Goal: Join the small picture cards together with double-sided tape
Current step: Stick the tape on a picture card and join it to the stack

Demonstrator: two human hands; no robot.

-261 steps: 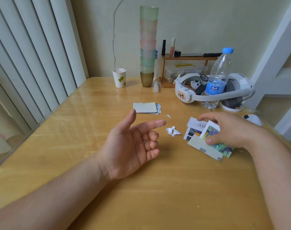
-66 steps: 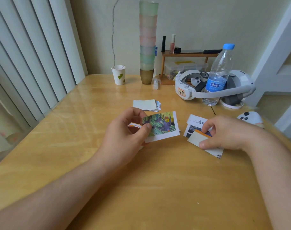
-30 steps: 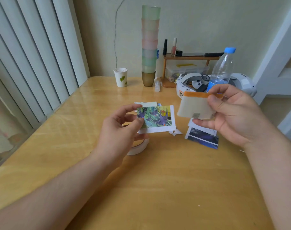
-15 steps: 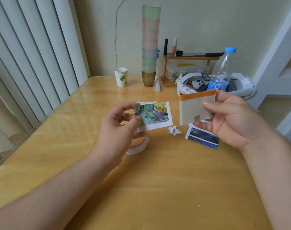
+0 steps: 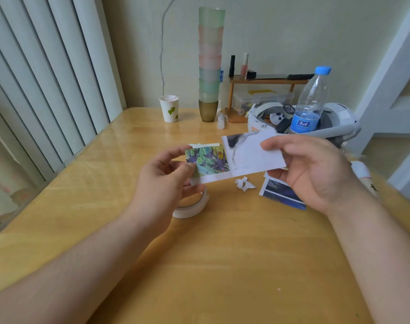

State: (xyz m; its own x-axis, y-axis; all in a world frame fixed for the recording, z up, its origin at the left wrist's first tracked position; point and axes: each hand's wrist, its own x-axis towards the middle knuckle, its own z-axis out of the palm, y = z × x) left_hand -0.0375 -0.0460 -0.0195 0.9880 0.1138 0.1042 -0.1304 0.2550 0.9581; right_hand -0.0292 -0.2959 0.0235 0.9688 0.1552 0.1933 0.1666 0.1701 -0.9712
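At mid-frame the left hand (image 5: pixel 166 174) pinches a green bird card (image 5: pixel 207 162) by its left edge above the bench (image 5: pixel 222 265). The right hand (image 5: pixel 316 169) pinches a pale card (image 5: pixel 250 155), its left edge overlapping the bird card's right side. A tape roll (image 5: pixel 191 204) lies below the left hand, more cards (image 5: pixel 281 191) lower right.

I can't read any text; the water bottle (image 5: pixel 311 102) has a blue label (image 5: pixel 305 124) with blurred white characters.

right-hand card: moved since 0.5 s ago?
Yes. The pale card in the right hand has shifted left, away from the clear water bottle, and now overlaps the bird-picture card pinched by the left hand.
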